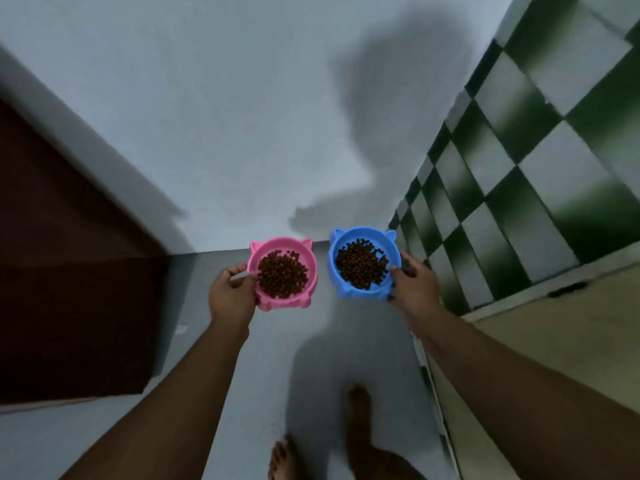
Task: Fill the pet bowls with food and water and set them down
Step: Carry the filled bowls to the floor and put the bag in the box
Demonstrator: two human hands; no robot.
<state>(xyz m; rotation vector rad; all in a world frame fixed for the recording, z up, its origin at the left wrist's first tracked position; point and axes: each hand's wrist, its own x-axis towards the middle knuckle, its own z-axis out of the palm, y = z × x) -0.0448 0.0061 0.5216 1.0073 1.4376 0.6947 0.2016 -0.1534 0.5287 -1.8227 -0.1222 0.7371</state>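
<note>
Left arm: reaching forward from the lower left corner; forearm bare; wrist ending just left of the pink bowl (278,244)
Left hand (232,296): gripping the pink bowl by its left rim; thumb lying over the rim's top; fingers curling against the outer wall
Right arm: stretching forward from the lower right; bare; running well right of the pink bowl
Right hand (412,284): holding the blue bowl (360,233), just right of the pink bowl, by its far rim; fingers curling round the edge
Feet: bare and blurred; one foot (360,407) showing below the pink bowl; the other foot (281,459) sitting at the bottom edge
</note>
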